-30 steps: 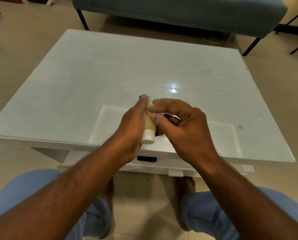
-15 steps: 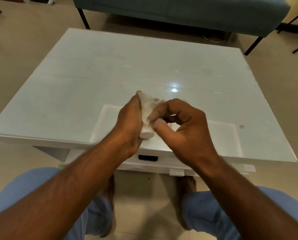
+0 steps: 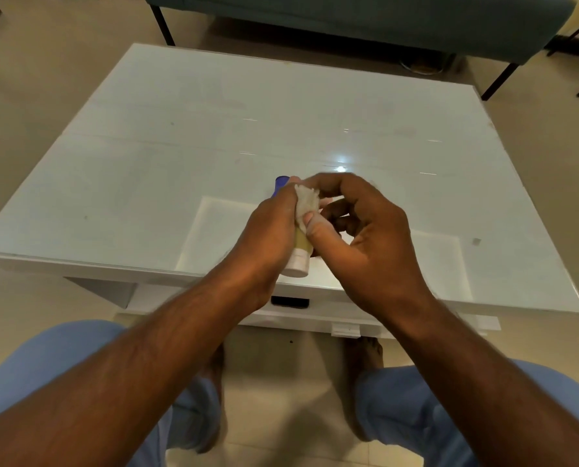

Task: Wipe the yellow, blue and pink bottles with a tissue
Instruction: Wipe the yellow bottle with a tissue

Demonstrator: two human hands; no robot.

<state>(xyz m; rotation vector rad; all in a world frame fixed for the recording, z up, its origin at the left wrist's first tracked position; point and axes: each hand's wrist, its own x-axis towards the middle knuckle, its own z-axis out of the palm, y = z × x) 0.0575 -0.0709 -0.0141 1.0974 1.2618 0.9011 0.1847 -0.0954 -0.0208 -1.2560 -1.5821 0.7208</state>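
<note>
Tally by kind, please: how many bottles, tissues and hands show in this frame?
Bottles: 2, a yellow bottle in the left hand and a blue bottle peeking out behind it
Tissues: 1, the tissue pinched by the right hand
Hands: 2
Total: 5

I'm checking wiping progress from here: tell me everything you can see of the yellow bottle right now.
The yellow bottle is small, with what looks like a plastic body and a white cap pointing toward the person. It is held tilted above the table's near edge, gripped by the left hand. The right hand presses a crumpled white tissue against its upper part, hiding most of the body.
</note>
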